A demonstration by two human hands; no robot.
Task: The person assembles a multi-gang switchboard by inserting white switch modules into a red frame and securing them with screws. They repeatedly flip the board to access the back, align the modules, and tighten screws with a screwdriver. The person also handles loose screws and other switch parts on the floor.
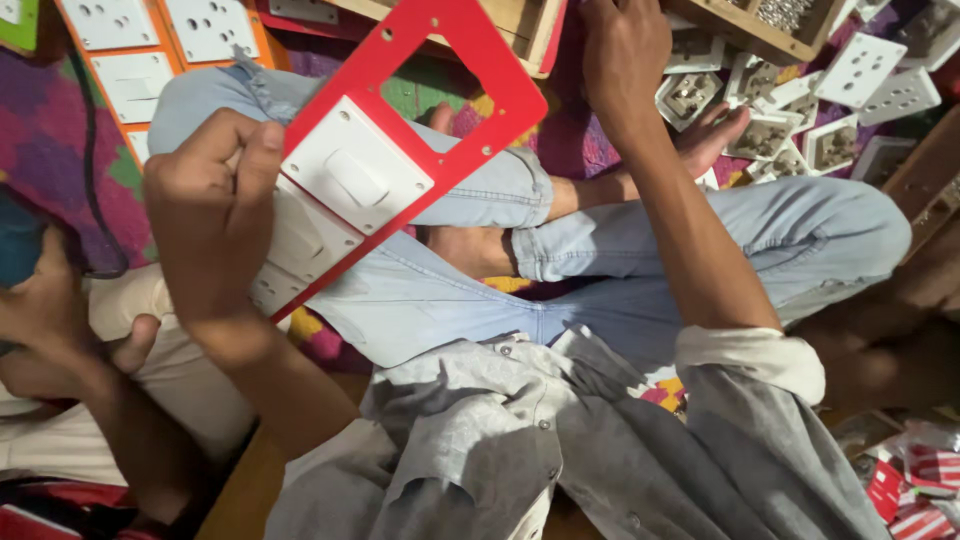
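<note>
Holding a red plastic frame (470, 70) by its lower end, my left hand (215, 215) has its grip closed around the edge where white switch modules (355, 165) sit in the frame's openings; the frame tilts up and away over my crossed legs in pale jeans (600, 290). My right hand (625, 50) reaches forward to the wooden tray (520, 30) at the top, fingers out of view, so I cannot tell its grip. White socket pieces (770, 130) lie scattered on the patterned floor mat (60, 130) near my bare foot (715, 135). Another person's hand (45, 320) rests at far left.
</note>
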